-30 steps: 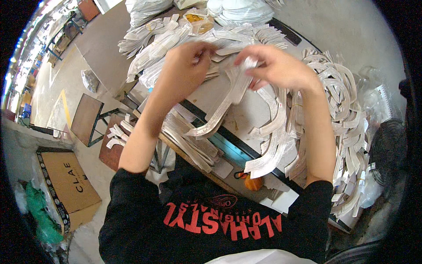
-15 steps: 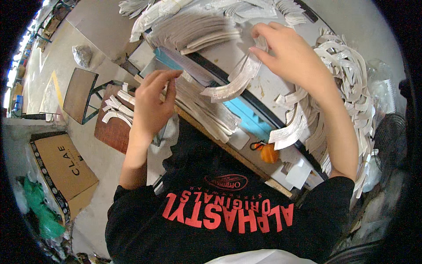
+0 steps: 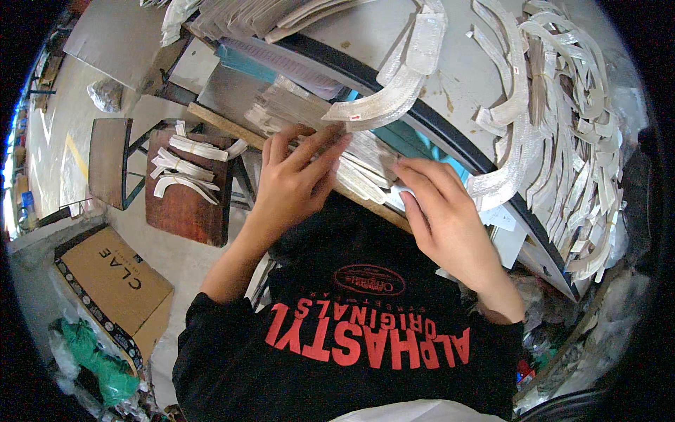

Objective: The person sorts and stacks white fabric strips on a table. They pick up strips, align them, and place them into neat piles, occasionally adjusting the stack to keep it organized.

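Left hand (image 3: 299, 172), fingers bent, is over the near side of a stack of pale strips (image 3: 371, 156); right hand (image 3: 446, 214), thumb and forefinger parted, is at the stack's right end (whether either hand grips cannot be determined). Stack location: wood-edged lower shelf (image 3: 226, 125), below the table (image 3: 467, 81). Curved strips (image 3: 385, 103) overhang the table edge.

On the grey concrete floor (image 3: 193, 271) to your left, you have a brown cardboard box (image 3: 116, 288) with a black patterned band along one edge, and crumpled green plastic (image 3: 98, 362) just beside that edge. Past the box stands a chair (image 3: 110, 162) with brown wooden panels and a dark metal frame; beyond its back you see a painted yellow stripe (image 3: 77, 158) and a crumpled greyish plastic bag (image 3: 105, 94).
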Tool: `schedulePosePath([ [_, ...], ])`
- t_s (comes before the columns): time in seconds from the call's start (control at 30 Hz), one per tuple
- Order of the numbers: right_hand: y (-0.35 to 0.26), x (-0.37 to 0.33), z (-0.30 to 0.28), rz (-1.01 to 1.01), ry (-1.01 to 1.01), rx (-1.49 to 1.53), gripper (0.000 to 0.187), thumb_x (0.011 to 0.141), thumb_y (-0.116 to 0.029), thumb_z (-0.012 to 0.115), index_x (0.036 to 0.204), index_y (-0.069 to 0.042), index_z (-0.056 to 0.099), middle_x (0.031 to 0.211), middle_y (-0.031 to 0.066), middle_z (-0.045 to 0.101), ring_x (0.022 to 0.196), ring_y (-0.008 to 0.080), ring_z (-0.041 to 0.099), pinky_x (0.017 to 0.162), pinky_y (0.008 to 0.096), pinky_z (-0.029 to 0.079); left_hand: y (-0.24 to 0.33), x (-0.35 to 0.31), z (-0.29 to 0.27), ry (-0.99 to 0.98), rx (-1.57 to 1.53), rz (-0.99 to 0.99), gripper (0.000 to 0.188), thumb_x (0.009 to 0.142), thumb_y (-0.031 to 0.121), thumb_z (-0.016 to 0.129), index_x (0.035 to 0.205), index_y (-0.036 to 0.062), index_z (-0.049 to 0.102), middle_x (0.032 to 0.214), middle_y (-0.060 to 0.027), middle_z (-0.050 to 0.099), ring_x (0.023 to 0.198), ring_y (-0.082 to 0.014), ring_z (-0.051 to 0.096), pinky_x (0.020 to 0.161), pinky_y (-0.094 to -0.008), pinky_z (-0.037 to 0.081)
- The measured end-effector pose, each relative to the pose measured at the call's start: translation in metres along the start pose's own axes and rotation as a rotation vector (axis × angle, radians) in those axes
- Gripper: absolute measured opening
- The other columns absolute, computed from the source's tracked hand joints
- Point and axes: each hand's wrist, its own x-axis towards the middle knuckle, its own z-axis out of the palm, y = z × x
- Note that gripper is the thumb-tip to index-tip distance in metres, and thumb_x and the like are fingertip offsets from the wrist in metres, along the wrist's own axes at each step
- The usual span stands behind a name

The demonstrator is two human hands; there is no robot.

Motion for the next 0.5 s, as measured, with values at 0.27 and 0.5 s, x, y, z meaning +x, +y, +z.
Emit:
schedulePosePath([
  [0.27,0.019,0.026,0.053,-0.069,0.176,-0.083,0.037,0.093,-0.002,0.073,0.130,0.003,0.069,0.126,0.0173,0.067,0.112,0.0379,0.063,0.099,0.0468,0.053,0.002,-0.018,0.021,0.102,-0.071,-0.073,0.051,0.086,0.008,0.075,0.135,0.0204,0.076,0.145,0.0013,0.071,0.120,-0.0312,0.062,0.106,-0.0461,0.044],
  [0.5,0.025,0.036,0.064,-0.075,0.164,-0.179,0.038,0.091,-0.004,0.076,0.129,0.000,0.071,0.126,0.0154,0.067,0.113,0.0375,0.062,0.099,0.0477,0.051,-0.003,-0.025,0.035,0.183,-0.086,-0.089,0.053,0.084,0.015,0.078,0.135,0.0251,0.076,0.149,0.0086,0.067,0.120,-0.0252,0.061,0.101,-0.0440,0.045],
])
